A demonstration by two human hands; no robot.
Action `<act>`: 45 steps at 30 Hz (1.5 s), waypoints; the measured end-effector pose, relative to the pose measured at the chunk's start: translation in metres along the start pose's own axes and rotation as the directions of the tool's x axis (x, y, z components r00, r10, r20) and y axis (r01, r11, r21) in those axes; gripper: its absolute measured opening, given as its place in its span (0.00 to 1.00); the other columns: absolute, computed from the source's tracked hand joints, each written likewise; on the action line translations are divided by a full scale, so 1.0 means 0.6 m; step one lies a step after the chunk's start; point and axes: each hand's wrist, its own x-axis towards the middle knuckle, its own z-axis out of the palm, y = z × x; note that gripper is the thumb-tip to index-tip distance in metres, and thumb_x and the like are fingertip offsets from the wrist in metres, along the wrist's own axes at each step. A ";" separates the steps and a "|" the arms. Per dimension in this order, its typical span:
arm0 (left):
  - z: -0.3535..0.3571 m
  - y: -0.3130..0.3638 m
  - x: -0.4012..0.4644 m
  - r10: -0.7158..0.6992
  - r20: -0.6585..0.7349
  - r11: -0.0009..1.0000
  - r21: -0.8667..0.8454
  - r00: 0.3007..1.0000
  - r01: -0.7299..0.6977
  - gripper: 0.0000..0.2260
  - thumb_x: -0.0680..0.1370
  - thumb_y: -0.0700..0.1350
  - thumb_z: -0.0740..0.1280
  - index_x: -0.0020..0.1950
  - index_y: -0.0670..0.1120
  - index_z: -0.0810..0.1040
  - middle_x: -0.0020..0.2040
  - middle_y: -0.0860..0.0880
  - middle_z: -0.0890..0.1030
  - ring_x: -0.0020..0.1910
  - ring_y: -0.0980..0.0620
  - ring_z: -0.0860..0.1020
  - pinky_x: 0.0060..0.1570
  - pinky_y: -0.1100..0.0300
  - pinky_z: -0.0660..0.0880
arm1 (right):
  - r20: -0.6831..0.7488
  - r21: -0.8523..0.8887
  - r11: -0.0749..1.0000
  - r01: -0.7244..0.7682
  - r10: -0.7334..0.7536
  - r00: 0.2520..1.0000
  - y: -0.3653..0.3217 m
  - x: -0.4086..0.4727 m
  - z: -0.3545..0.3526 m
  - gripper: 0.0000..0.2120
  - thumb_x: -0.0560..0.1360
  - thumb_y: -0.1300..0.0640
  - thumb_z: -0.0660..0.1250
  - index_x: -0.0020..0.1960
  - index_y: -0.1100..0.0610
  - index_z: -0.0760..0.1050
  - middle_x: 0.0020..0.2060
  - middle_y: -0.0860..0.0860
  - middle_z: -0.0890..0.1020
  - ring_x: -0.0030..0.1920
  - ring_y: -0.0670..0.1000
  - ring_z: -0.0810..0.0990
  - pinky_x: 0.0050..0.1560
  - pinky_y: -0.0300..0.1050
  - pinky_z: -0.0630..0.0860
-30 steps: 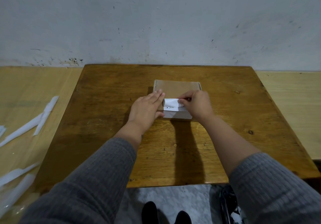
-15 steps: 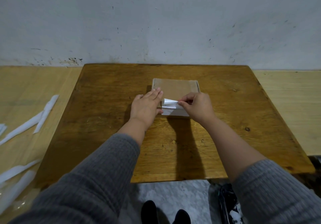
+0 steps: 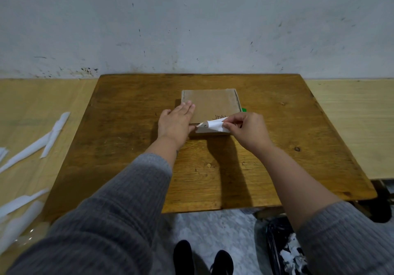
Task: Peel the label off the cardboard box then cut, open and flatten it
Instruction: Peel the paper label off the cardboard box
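A small brown cardboard box (image 3: 210,104) lies flat in the middle of the wooden table (image 3: 128,125), with handwriting on its top near the front edge. My left hand (image 3: 175,121) rests flat on the box's left side, fingers extended, pinning it down. My right hand (image 3: 248,128) pinches the white label (image 3: 215,125), which is curled up and partly lifted off the front edge of the box. A bit of something green (image 3: 244,110) peeks out at the box's right side.
White paper strips (image 3: 53,134) lie on the pale surface left of the table. A black bin bag (image 3: 283,247) with white scraps stands on the floor at the lower right. My feet (image 3: 202,257) show under the table's front edge. A grey wall closes the far side.
My right hand has pulled the label up and to the right, so more of it has come off the box and the handwriting shows. My left hand has stayed on the box.
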 end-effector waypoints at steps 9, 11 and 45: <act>0.004 -0.003 0.006 0.073 -0.001 0.997 -0.014 0.997 -0.073 0.28 0.79 0.53 0.62 0.77 0.58 0.54 0.80 0.51 0.50 0.77 0.51 0.54 0.71 0.49 0.54 | 0.051 -0.082 0.995 0.051 -0.047 0.998 0.007 0.014 -0.009 0.13 0.76 0.53 0.63 0.56 0.50 0.81 0.54 0.49 0.84 0.55 0.51 0.80 0.59 0.51 0.74; 0.001 -0.008 0.010 0.103 0.007 0.995 0.011 0.995 -0.103 0.26 0.79 0.54 0.62 0.76 0.61 0.56 0.79 0.53 0.51 0.76 0.51 0.55 0.69 0.49 0.57 | 0.096 -0.162 0.986 0.050 -0.034 0.995 0.007 0.017 -0.007 0.16 0.78 0.49 0.60 0.64 0.46 0.76 0.53 0.49 0.84 0.55 0.52 0.79 0.61 0.53 0.70; 0.018 -0.006 0.016 0.027 0.057 0.999 -0.035 0.998 -0.025 0.25 0.83 0.50 0.54 0.76 0.64 0.48 0.79 0.56 0.47 0.77 0.54 0.49 0.68 0.46 0.57 | -0.117 -0.174 0.982 0.069 -0.090 0.989 0.048 -0.011 0.062 0.04 0.74 0.57 0.68 0.44 0.55 0.81 0.44 0.52 0.79 0.51 0.55 0.74 0.48 0.45 0.63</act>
